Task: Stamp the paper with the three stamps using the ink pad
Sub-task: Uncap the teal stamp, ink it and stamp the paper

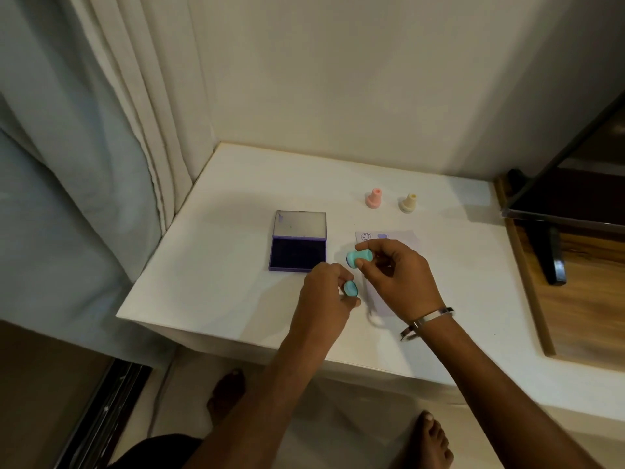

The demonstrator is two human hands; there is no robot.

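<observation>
My right hand [395,275] holds a teal stamp [359,257] sideways above the paper, its inked face turned left. My left hand [326,292] grips the teal cap [351,288] just below and left of it, apart from the stamp. The pale paper [395,236] lies under my hands and shows a smiley print and a purple heart print near its far edge. The purple ink pad [298,254] lies open to the left, its lid [300,224] folded back. A pink stamp [373,198] and a beige stamp [408,203] stand upright behind the paper.
The white table [220,265] sits in a corner, with a curtain [84,147] at the left. A dark screen [581,170] on a black stand [554,258] rests on a wooden surface at the right. My bare feet show below the table's front edge.
</observation>
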